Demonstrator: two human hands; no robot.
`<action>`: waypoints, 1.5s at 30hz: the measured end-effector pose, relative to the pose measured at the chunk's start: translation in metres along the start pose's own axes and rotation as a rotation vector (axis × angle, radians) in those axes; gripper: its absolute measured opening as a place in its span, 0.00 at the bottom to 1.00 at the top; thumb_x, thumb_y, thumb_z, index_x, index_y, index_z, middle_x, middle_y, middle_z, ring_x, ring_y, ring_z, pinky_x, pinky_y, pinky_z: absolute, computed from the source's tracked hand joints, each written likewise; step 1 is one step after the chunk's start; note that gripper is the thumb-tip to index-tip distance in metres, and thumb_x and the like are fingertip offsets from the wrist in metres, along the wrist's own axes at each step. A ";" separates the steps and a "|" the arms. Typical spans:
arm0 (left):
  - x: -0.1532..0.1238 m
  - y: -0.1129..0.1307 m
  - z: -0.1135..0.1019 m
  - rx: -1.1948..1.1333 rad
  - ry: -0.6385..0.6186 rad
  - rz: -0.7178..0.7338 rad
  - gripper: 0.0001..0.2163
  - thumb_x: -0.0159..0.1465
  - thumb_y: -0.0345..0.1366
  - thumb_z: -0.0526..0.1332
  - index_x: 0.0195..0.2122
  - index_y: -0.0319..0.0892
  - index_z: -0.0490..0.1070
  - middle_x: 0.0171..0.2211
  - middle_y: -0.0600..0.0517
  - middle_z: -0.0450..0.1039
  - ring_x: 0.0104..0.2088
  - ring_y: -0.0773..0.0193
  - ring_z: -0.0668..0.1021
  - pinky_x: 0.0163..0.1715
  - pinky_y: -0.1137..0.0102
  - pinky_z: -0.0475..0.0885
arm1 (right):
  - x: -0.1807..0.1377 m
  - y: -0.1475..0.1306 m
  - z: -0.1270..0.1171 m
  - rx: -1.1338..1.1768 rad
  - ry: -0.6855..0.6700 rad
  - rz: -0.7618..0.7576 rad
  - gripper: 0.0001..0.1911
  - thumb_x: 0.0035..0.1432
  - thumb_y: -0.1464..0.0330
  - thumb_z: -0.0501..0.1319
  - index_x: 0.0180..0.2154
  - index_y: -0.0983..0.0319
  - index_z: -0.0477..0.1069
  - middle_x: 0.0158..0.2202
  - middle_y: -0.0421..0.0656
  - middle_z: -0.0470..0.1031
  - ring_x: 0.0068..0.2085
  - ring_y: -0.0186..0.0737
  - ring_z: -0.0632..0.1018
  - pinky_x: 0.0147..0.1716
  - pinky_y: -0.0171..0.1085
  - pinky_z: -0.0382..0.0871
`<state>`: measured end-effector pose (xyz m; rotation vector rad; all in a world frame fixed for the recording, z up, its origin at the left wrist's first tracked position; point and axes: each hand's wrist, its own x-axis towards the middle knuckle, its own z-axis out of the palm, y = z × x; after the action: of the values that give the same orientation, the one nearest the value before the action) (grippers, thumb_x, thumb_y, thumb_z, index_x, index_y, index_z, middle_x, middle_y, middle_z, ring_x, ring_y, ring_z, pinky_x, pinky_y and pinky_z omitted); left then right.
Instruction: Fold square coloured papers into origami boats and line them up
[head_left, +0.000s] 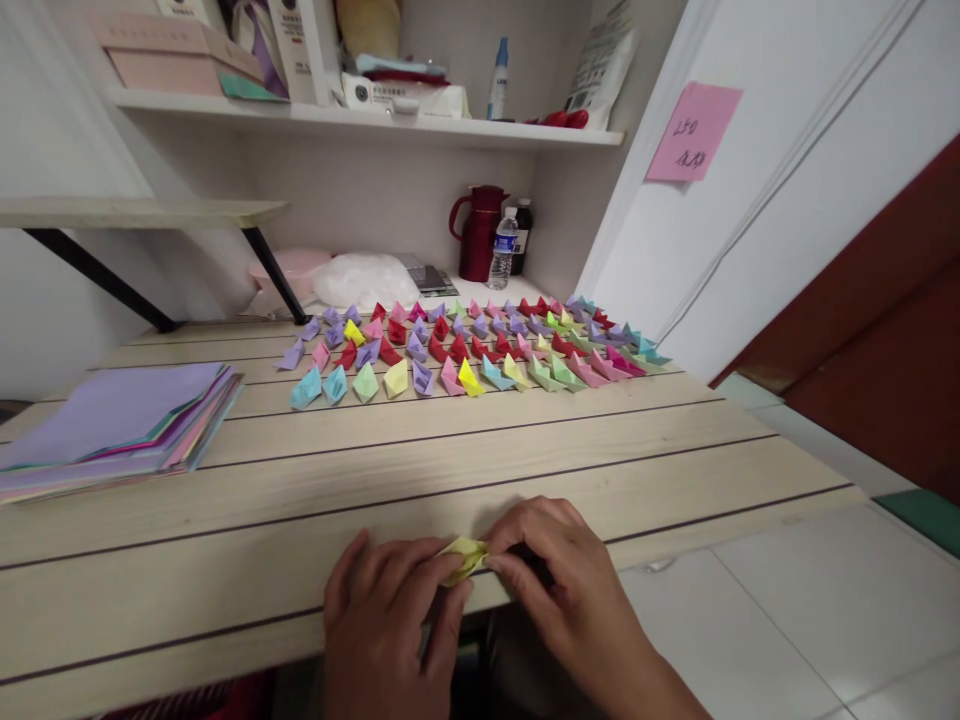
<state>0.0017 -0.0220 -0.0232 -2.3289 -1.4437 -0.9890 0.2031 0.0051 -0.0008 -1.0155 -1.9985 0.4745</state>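
Observation:
A small piece of folded yellow paper (466, 556) is held between my two hands at the table's front edge. My left hand (394, 610) grips its left side, fingers on top and thumb below. The thumb and index finger of my right hand (551, 565) pinch its right end. Fingers cover part of the paper, so its full shape is hidden. Farther back, several rows of coloured folded paper boats (457, 350) stand on the table, in red, purple, pink, yellow, green and blue.
On the left lies a stack of coloured paper (112, 420). A raised stand (142, 212) with black legs is behind it. At the back are a white plastic bag (366, 282), a dark red jug (480, 235) and a water bottle (503, 250). A shelf (360, 122) runs above.

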 end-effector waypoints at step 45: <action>0.005 0.029 0.000 -0.296 0.083 -0.447 0.11 0.67 0.40 0.60 0.50 0.59 0.68 0.26 0.68 0.77 0.33 0.62 0.81 0.64 0.54 0.53 | 0.011 -0.004 -0.007 0.097 -0.119 0.173 0.10 0.56 0.74 0.74 0.29 0.57 0.76 0.30 0.33 0.77 0.37 0.38 0.76 0.45 0.41 0.57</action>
<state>0.0284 -0.0324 -0.0155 -2.1553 -1.9473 -1.4854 0.2032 0.0116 0.0117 -1.1272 -1.9793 0.7340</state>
